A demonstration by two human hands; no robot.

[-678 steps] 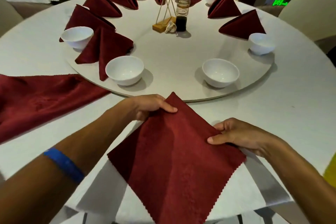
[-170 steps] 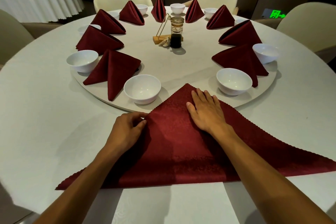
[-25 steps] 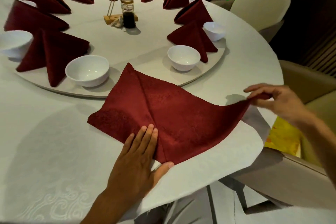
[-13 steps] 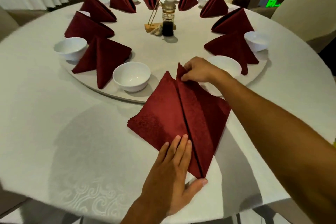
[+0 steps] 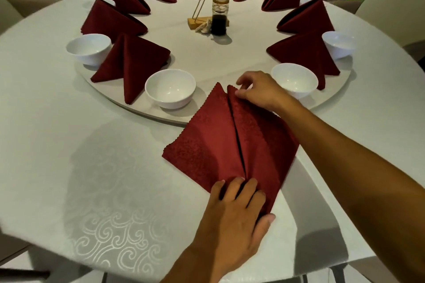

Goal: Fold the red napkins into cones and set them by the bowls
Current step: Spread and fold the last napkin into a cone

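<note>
White cloth covers the round tabletop, where the red napkin at the near edge now has both sides folded in, the left hand pressing flat, the right hand pinching its far tip.

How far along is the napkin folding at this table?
Mostly done: nine red cones, like this one, already stand by bowls on the round turntable. In hand is one flat napkin, both flaps folded to a centre seam; the left hand presses its near point and the right hand pinches the far tip. Left: shaping it into a cone and standing it between the two nearest bowls.
</note>
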